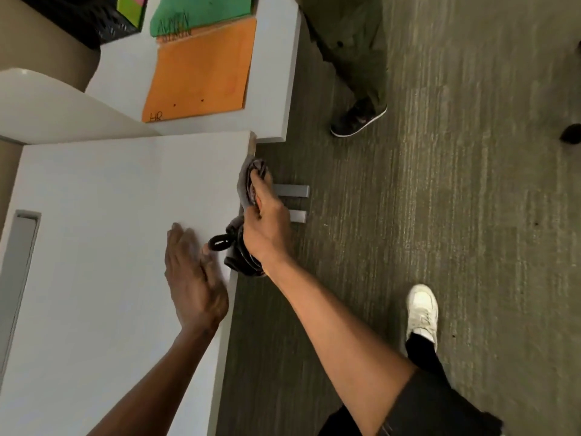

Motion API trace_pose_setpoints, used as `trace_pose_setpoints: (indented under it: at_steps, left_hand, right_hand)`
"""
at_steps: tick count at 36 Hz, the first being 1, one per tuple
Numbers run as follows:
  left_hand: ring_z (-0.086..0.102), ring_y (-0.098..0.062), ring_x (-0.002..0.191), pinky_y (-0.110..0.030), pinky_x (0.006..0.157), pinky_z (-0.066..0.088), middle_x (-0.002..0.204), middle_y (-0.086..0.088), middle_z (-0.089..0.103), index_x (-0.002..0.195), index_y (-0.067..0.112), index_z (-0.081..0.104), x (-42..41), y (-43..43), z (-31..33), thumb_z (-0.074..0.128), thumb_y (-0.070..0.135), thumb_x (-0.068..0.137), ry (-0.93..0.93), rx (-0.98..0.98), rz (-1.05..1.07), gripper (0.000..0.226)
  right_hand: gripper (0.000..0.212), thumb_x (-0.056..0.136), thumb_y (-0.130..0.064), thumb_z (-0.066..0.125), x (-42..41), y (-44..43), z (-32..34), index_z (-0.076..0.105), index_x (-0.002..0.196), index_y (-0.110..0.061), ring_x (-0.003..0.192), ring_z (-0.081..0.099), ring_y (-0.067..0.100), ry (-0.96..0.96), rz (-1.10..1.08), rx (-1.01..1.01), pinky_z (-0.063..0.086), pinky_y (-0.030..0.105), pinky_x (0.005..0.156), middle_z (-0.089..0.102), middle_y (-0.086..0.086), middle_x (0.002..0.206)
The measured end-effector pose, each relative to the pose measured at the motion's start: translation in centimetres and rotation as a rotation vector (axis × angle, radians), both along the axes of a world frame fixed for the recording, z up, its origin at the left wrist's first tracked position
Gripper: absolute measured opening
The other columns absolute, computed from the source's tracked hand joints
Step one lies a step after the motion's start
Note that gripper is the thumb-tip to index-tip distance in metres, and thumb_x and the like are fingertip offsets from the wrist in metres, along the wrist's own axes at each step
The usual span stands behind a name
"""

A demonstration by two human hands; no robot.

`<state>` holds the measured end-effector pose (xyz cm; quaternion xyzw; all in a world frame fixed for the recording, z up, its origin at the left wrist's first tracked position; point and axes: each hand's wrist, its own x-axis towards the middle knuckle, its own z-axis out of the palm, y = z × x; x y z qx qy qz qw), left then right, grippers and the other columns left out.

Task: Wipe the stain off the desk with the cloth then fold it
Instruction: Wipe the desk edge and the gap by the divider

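Here, right hand grip closed around cloth; left hand flat on desk

Head camera looks steeply down, close over desk.

We see a grey-green striped carpet beside a white desk that meets a second white desk bearing an orange folder and a green folder, with two grey metal feet on the floor.
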<state>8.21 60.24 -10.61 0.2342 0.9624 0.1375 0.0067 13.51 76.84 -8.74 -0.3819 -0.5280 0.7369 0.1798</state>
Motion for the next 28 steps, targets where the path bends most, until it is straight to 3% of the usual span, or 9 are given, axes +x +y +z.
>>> trace_pose_setpoints:
  at_steps: [2,4,7,11,14,18,23,27,28]
  left_hand:
    - [0.018,-0.022,0.169,-0.045,0.134,0.019,0.181,-0.005,0.024,0.166,0.014,0.037,0.0,0.0,0.0,0.021,0.058,0.114,0.006,-0.001,0.008,0.071]
    - [0.018,-0.022,0.169,-0.045,0.134,0.019,0.181,-0.005,0.024,0.166,0.012,0.038,-0.1,0.0,-0.1,0.028,0.048,0.114,0.006,-0.016,-0.003,0.064]
    - [0.017,-0.023,0.169,-0.047,0.135,0.019,0.182,-0.005,0.021,0.168,0.011,0.035,-0.2,-0.4,-0.3,0.045,0.033,0.114,-0.016,-0.01,-0.025,0.059]
    - [0.015,-0.023,0.17,-0.047,0.135,0.019,0.182,-0.007,0.019,0.168,0.007,0.034,0.0,-0.3,-0.3,0.043,0.043,0.11,-0.033,0.008,-0.056,0.069]
    - [0.017,-0.022,0.17,-0.051,0.135,0.022,0.182,-0.007,0.022,0.166,0.008,0.037,-0.1,-0.1,-0.2,0.03,0.054,0.112,-0.036,0.032,-0.028,0.072]
    - [0.016,-0.018,0.17,-0.056,0.134,0.024,0.182,0.0,0.022,0.167,0.014,0.036,-0.2,0.0,-0.5,0.029,0.048,0.114,-0.028,0.032,0.006,0.063]
    - [0.014,-0.013,0.17,-0.054,0.134,0.024,0.182,0.006,0.02,0.168,0.019,0.035,-0.4,-0.3,-0.7,0.026,0.051,0.116,-0.029,0.043,0.004,0.062]
    - [0.014,-0.014,0.17,-0.055,0.134,0.024,0.182,0.004,0.021,0.168,0.019,0.034,-0.5,-0.5,-1.1,0.028,0.048,0.116,-0.017,0.046,-0.018,0.06]
    - [0.014,-0.013,0.17,-0.055,0.134,0.024,0.182,0.004,0.021,0.168,0.02,0.033,-0.5,-0.6,-1.1,0.027,0.05,0.116,-0.022,0.049,-0.017,0.061]
  right_hand:
    - [0.062,0.105,0.008,0.053,-0.6,0.9,0.1,0.039,0.163,-0.011,0.165,0.023,0.021,0.003,-0.005,0.021,0.028,0.042,0.133,0.021,0.005,0.178]
    - [0.063,0.105,0.008,0.053,-0.4,0.6,0.3,0.039,0.164,-0.011,0.165,0.023,0.021,-0.006,0.003,0.066,0.029,0.041,0.133,0.02,0.004,0.178]
    - [0.067,0.103,0.008,0.055,1.3,-1.9,0.4,0.039,0.164,-0.015,0.162,0.026,0.013,-0.002,0.035,0.179,0.028,0.028,0.131,0.017,-0.001,0.179]
    - [0.074,0.102,0.008,0.054,2.5,-4.0,0.2,0.03,0.167,-0.017,0.166,0.013,0.011,0.019,0.1,0.232,0.02,0.019,0.131,0.008,-0.004,0.181]
    - [0.073,0.103,0.008,0.053,0.8,-1.9,-0.1,0.027,0.168,-0.013,0.167,0.008,0.017,-0.024,0.081,0.158,0.019,0.026,0.133,0.006,0.003,0.181]
    - [0.069,0.104,0.008,0.054,-1.9,2.4,-0.1,0.031,0.167,-0.011,0.165,0.019,0.019,-0.044,0.018,0.097,0.024,0.033,0.133,0.016,0.006,0.179]
    - [0.07,0.104,0.009,0.054,-2.0,2.9,-0.4,0.03,0.167,-0.01,0.166,0.015,0.02,-0.018,0.036,0.139,0.026,0.037,0.133,0.015,0.007,0.179]
    - [0.072,0.103,0.008,0.055,0.3,-0.8,-0.9,0.029,0.167,-0.012,0.166,0.013,0.018,-0.043,0.069,0.224,0.014,0.007,0.127,0.011,0.005,0.18]
    - [0.073,0.102,0.009,0.055,0.9,-1.6,-1.0,0.029,0.167,-0.012,0.167,0.011,0.018,-0.04,0.08,0.229,0.011,0.005,0.126,0.01,0.004,0.18]
